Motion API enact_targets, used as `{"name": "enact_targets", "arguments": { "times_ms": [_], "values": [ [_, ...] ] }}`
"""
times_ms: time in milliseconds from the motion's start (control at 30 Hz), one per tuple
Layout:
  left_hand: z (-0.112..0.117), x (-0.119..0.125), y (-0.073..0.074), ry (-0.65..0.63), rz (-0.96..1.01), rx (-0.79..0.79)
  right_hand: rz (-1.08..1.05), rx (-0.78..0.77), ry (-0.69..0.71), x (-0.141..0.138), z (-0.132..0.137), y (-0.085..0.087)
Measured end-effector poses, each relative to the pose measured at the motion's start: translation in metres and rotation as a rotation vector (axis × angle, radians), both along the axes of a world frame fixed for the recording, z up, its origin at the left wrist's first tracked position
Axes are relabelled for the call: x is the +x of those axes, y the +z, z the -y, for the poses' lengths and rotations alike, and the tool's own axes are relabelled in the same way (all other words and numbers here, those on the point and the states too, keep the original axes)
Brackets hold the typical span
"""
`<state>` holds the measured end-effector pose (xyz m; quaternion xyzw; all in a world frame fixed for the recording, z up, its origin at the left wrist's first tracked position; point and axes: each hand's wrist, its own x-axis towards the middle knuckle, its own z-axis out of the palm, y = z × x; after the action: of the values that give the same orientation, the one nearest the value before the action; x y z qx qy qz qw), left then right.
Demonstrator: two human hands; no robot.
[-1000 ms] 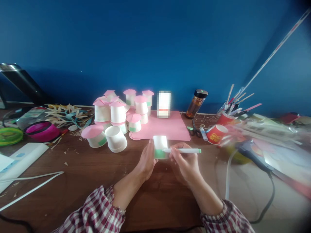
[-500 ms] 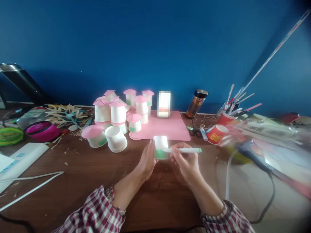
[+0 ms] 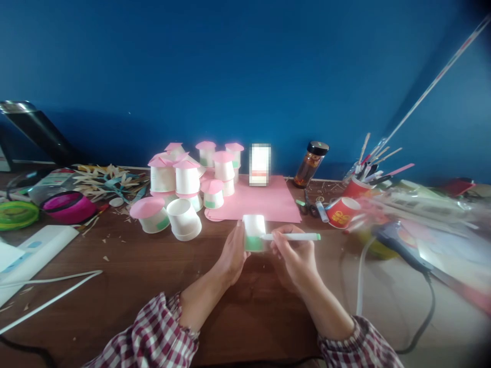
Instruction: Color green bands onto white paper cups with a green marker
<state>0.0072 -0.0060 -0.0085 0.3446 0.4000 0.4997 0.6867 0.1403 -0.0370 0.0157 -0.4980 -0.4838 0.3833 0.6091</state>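
Observation:
A white paper cup (image 3: 253, 226) with a green patch on its lower side is held by my left hand (image 3: 233, 253), fingers closed around its left side. My right hand (image 3: 293, 250) pinches a white marker (image 3: 297, 236) with a green end. The marker lies nearly level, its tip at the right edge of the green patch; whether it touches cannot be made out. Left of my hands stands a plain white cup (image 3: 183, 220). Beside that is a white cup with a pink paper roof (image 3: 148, 207) and a green patch.
Several pink-roofed cups (image 3: 186, 176) stand at the back left. Pink paper sheets (image 3: 264, 199) lie ahead of my hands. Scissors (image 3: 307, 208), a brown bottle (image 3: 310, 163) and red cups (image 3: 343, 212) are to the right. A white power strip (image 3: 38, 255) lies left.
My right hand and the marker have shifted slightly to the right along the cup's side. My left hand keeps its grip on the cup.

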Motion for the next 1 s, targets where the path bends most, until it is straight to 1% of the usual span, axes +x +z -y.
{"name": "enact_targets", "arguments": {
  "times_ms": [200,467,633,833,933,1000],
  "values": [
    [-0.0001,-0.001,0.0,-0.059,0.043,0.02,-0.018,0.008,0.014,-0.0009,-0.0002,0.0008],
    [-0.0005,0.0002,-0.0015,-0.037,0.046,0.008,-0.006,0.005,-0.006,-0.0004,-0.0006,0.001],
    [-0.0004,0.0001,-0.0008,-0.047,0.05,0.005,0.006,-0.005,0.029,-0.0008,-0.0002,0.0007],
    [0.0001,-0.0003,-0.0005,-0.036,0.058,0.003,-0.008,-0.01,0.034,-0.0013,-0.0002,0.0012],
    [0.0005,0.0002,0.0015,-0.032,0.036,0.012,-0.004,-0.008,0.032,-0.001,-0.0003,0.0016],
    [0.0003,0.0006,0.003,-0.032,-0.014,0.005,-0.006,-0.005,0.032,-0.0005,-0.0003,0.0016]
  ]
}}
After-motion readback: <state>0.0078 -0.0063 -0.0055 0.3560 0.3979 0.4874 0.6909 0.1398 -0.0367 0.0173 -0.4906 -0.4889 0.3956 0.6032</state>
